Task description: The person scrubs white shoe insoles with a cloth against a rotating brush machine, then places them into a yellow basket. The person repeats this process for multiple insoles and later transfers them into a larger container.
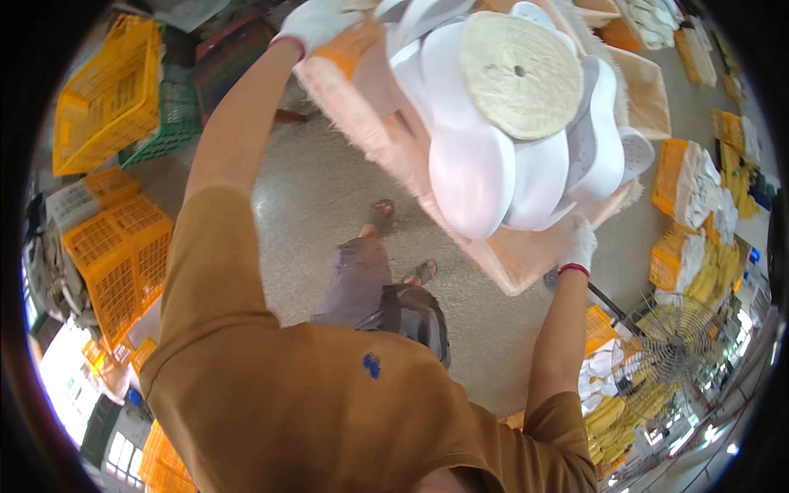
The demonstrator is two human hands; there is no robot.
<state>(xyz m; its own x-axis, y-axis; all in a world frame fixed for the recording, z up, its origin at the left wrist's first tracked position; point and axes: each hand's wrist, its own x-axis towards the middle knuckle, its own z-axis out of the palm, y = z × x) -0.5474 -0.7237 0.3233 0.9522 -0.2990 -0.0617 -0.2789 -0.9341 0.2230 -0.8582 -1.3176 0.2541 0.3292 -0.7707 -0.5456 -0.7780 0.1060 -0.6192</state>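
The big peach sack [509, 255] is up high in front of the person, full of white soles [468, 164], with a round pale disc [519, 74] on top. To do this well, both hands should lift together and keep the sack level, so that no soles slide out. The left hand [316, 23], in a white glove, is closed on the sack's top edge. The right hand [580, 245] grips the sack's lower edge tight.

Open floor [329, 189] btwn orange crates [123, 255] at left & fan [666, 353] at right.
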